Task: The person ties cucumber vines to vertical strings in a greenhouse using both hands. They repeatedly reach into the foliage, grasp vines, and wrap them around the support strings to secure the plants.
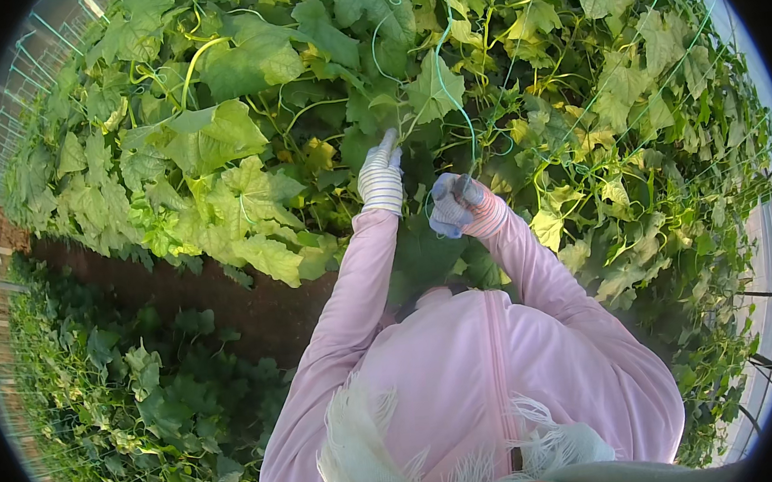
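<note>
My left hand (pixel 381 179), in a white knitted glove with dark stripes, reaches up into the foliage. Its fingers are around a thin vine shoot (pixel 405 118) that bears a broad lobed leaf (pixel 436 89); the exact grip is partly hidden. To its right, my right hand (pixel 463 206) wears a glove with grey-blue fingers and an orange-striped cuff. The fingers there are curled on a turquoise twine (pixel 444 76), which hangs from above and reaches the thumb side. A small loop of it shows left of the hand.
Dense climbing vines (pixel 235 137) with large leaves and tendrils fill the space ahead. Thin green support strings (pixel 668 72) slant through the plants at right. Bare brown soil (pixel 242 313) separates this row from another plant row (pixel 160 401) at lower left. Pale fringed cloth (pixel 364 440) hangs below the camera.
</note>
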Available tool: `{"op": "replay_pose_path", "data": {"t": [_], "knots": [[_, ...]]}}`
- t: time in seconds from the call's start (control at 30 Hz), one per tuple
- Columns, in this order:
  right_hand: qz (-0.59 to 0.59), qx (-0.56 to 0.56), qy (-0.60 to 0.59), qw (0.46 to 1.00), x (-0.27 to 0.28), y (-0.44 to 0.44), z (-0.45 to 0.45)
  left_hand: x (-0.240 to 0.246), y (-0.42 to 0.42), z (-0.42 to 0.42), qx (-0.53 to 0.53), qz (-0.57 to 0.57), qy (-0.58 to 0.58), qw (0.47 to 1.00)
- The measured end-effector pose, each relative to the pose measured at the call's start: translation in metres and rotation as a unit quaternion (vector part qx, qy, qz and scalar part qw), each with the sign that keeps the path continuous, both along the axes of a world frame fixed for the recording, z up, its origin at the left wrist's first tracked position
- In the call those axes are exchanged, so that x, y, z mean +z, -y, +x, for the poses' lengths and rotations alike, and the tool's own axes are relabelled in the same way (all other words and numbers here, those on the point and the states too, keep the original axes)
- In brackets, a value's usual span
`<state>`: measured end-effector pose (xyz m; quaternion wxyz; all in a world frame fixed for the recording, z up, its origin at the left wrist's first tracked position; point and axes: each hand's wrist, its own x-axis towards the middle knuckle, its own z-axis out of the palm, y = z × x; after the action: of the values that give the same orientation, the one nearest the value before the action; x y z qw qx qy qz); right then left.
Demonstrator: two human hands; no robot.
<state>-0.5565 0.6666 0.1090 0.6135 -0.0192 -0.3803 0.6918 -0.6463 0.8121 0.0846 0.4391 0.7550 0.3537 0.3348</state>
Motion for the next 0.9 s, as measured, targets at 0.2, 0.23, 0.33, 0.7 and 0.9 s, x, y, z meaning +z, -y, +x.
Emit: {"op": "replay_pose_path", "data": {"t": [0.2,0.23,0.33,0.7,0.9], "knots": [[-0.146,-0.500,0.264,0.812,-0.006,-0.015,0.024,0.025,0.012,0.019,0.007,0.246,-0.066,0.967],[-0.133,-0.603,0.364,0.697,0.008,-0.020,0.012,0.027,0.015,0.017,0.005,0.241,-0.092,0.966],[-0.134,-0.654,0.600,0.442,0.043,-0.012,0.004,0.030,0.024,0.014,-0.001,0.243,-0.155,0.957],[-0.037,-0.673,0.688,0.270,0.041,-0.031,0.010,0.007,0.036,0.017,0.008,0.201,0.022,0.979],[0.012,-0.692,0.679,0.244,0.026,-0.041,0.017,0.006,0.032,0.014,0.024,0.225,0.088,0.970]]}}
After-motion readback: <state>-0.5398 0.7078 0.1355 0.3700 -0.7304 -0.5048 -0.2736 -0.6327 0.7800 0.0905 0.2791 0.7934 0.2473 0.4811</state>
